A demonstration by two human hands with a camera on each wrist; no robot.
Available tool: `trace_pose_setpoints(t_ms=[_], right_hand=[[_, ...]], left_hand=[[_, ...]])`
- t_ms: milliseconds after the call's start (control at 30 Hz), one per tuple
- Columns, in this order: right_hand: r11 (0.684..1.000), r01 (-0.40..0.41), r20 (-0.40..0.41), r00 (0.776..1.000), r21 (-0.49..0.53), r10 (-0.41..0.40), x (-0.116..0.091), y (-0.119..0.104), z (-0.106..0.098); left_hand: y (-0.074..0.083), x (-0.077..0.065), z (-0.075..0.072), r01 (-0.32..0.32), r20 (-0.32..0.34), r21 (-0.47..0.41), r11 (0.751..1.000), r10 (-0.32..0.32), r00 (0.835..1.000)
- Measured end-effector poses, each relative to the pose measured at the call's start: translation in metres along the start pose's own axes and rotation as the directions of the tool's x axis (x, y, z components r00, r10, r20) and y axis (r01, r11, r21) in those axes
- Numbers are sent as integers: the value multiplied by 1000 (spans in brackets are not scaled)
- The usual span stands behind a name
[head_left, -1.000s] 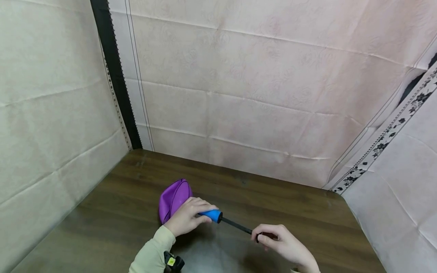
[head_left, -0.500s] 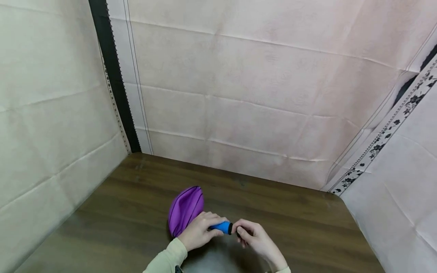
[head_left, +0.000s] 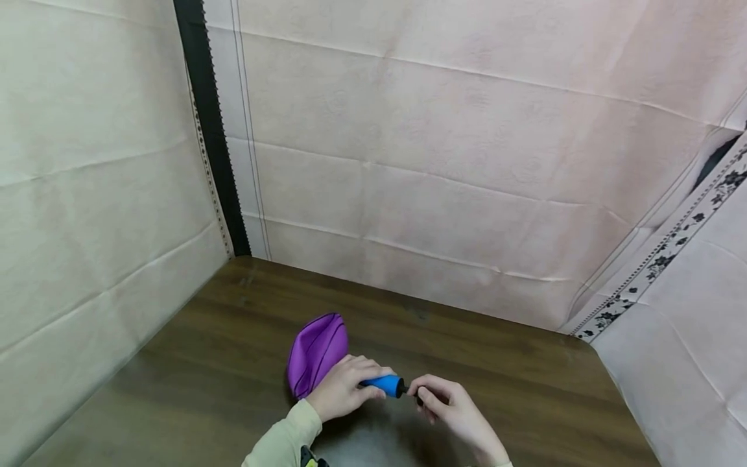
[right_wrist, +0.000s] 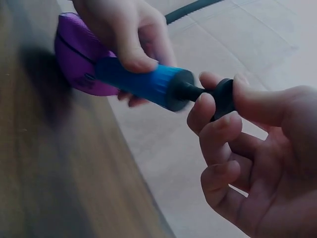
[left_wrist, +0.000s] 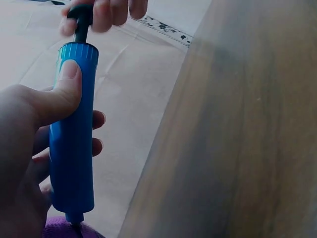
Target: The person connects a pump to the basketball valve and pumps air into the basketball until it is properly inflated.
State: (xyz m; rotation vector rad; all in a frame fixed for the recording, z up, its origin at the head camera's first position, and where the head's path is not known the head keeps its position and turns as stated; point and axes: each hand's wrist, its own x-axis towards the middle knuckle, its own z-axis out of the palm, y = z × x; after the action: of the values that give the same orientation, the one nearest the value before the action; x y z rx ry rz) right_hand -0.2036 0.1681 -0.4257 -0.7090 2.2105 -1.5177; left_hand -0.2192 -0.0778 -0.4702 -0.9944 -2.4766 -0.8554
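Observation:
A blue hand pump (head_left: pixel 390 385) points to the right, its nozzle end at a purple, partly slack ball (head_left: pixel 317 355) with black seam lines. My left hand (head_left: pixel 343 393) grips the blue barrel (left_wrist: pixel 73 163), thumb along its side. The ball lies just beyond that hand, which covers part of it. With my right hand (head_left: pixel 452 410) I pinch the black handle (right_wrist: pixel 225 99) between thumb and fingers. A short length of black rod (right_wrist: pixel 188 92) shows between barrel and handle. In the left wrist view, the nozzle (left_wrist: pixel 75 218) meets the purple ball.
The brown wood-grain table (head_left: pixel 513 363) lies under the hands. Pale creased cloth (head_left: pixel 408 162) hangs behind it and at both sides. A black strip (head_left: pixel 213 130) runs down the back left corner, and a flower-patterned border (head_left: pixel 665 259) down the right one.
The right hand first moved left, pushing the long black rod into the pump, then drew back slightly, so a short length shows. The pump and ball shifted a little right and down in view.

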Motion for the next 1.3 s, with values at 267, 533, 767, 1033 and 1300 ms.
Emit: trace_pose_setpoints(t_ms=[267, 533, 767, 1033, 1300], right_hand=[[990, 137, -45, 990, 31, -136, -25, -9, -26], [978, 203, -57, 978, 40, -201, -32, -8, -31], [988, 148, -3, 989, 46, -148, -22, -8, -19], [999, 34, 75, 997, 1, -34, -3, -4, 3], [999, 53, 138, 989, -7, -52, 1, 4, 4]], left_hand=[[-7, 0, -14, 13, -67, 10, 1000, -13, 998], [-9, 0, -14, 49, -5, 45, 998, -48, 999], [-2, -1, -7, 55, 81, -46, 997, -51, 995], [5, 0, 4, -34, 85, -63, 997, 39, 996], [3, 1, 0, -115, 26, -6, 993, 116, 993]])
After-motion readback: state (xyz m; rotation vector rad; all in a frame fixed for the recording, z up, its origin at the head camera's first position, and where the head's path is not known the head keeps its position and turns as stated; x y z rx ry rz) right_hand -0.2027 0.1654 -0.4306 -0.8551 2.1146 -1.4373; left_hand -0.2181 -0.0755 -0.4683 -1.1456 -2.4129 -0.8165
